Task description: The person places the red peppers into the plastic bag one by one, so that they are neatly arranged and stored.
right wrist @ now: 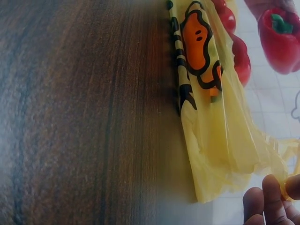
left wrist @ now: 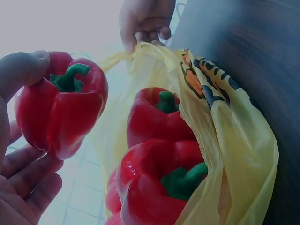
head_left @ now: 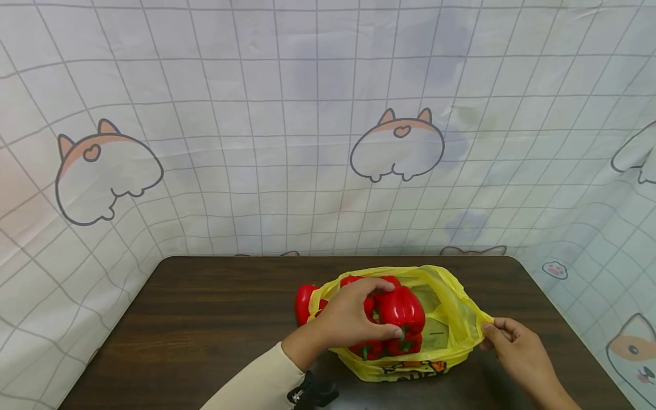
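My left hand [head_left: 344, 316] grips a red bell pepper [head_left: 402, 307] with a green stem, thumb on one side and fingers on the other. That pepper [left wrist: 61, 110] is above the opening of a yellow plastic bag [head_left: 463, 327]. Inside the bag are several more red bell peppers [left wrist: 157, 183], partly hidden by my left hand in the head view. At the bag's right end, my right hand [head_left: 520, 350] pinches the rim between thumb and fingers, drawing it outward. The bag [right wrist: 220, 145] has a black and orange print on its near side.
One red bell pepper [head_left: 303, 304] lies against the bag's left side, apparently outside it. The dark wooden table [head_left: 205, 307] extends to both sides. A patterned white cloth [head_left: 307, 142] hangs behind it. A black strap device [head_left: 312, 393] sits at my left wrist.
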{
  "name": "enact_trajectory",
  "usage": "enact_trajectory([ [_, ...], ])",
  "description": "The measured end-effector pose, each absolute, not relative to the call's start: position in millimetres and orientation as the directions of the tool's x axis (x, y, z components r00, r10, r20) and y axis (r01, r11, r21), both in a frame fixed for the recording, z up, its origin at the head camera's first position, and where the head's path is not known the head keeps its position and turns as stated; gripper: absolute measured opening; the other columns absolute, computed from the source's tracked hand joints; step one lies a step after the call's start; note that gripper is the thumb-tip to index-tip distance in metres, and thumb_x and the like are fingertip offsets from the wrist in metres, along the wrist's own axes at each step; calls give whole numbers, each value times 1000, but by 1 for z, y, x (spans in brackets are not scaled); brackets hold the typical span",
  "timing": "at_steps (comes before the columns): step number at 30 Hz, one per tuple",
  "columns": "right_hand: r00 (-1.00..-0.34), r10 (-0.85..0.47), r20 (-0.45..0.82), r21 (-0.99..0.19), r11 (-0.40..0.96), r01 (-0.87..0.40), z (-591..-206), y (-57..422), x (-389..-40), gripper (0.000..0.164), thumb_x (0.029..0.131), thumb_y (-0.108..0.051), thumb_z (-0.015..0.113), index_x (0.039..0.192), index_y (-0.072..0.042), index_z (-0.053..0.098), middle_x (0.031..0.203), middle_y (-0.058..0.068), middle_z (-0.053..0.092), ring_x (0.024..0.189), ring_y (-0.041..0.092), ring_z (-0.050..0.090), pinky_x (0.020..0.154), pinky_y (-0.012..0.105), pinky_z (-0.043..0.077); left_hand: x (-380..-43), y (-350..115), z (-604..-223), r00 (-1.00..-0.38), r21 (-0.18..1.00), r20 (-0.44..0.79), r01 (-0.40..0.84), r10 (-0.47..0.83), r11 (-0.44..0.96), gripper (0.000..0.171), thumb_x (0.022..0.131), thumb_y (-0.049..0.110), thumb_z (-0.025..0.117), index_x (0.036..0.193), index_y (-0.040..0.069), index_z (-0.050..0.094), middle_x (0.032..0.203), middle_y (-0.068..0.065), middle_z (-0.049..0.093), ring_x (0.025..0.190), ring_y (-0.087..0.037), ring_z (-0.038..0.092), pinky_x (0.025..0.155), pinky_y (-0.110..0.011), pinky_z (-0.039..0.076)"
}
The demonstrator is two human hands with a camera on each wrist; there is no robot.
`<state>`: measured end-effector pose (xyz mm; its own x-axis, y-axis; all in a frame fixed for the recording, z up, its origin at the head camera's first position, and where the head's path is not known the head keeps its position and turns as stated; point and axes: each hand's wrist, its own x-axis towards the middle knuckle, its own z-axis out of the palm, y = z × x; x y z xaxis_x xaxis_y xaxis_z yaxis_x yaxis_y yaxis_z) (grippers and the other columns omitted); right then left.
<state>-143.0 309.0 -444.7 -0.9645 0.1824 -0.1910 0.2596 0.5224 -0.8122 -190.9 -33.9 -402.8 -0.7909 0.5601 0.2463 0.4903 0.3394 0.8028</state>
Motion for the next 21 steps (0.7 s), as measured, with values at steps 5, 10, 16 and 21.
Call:
enact_trajectory([
  [5, -965, 181, -192, -814, 519, 259, -445, 309, -143, 59, 105, -48, 52, 131, 5, 55, 93, 4, 73, 87, 22, 63, 67, 32, 53, -193, -30, -403, -785, 797, 252, 500, 567, 338, 66, 79, 43, 88, 136, 25, 58, 127, 14, 59, 108, -7, 57, 80, -29, 58],
  [10, -964, 181, -197, -817, 514, 263, -444, 309, -143, 59, 106, -46, 51, 133, 6, 53, 92, 3, 73, 87, 24, 64, 66, 34, 54, -196, -25, -403, -779, 787, 256, 512, 573, 344, 66, 79, 45, 88, 135, 24, 59, 126, 14, 59, 107, -7, 58, 80, -25, 57],
  [16, -963, 180, -201, -814, 517, 266, -443, 309, -143, 60, 106, -48, 51, 133, 6, 53, 94, 4, 73, 88, 23, 64, 67, 34, 55, -198, -16, -404, -770, 782, 250, 518, 587, 347, 68, 80, 45, 87, 138, 24, 58, 128, 14, 59, 108, -5, 58, 80, -22, 55],
  [21, -963, 184, -197, -812, 519, 265, -443, 308, -143, 59, 106, -47, 51, 133, 6, 53, 93, 4, 73, 88, 23, 64, 66, 34, 55, -199, -9, -405, -775, 779, 234, 510, 587, 363, 69, 80, 43, 88, 138, 24, 57, 130, 15, 58, 110, -4, 56, 80, -21, 54],
])
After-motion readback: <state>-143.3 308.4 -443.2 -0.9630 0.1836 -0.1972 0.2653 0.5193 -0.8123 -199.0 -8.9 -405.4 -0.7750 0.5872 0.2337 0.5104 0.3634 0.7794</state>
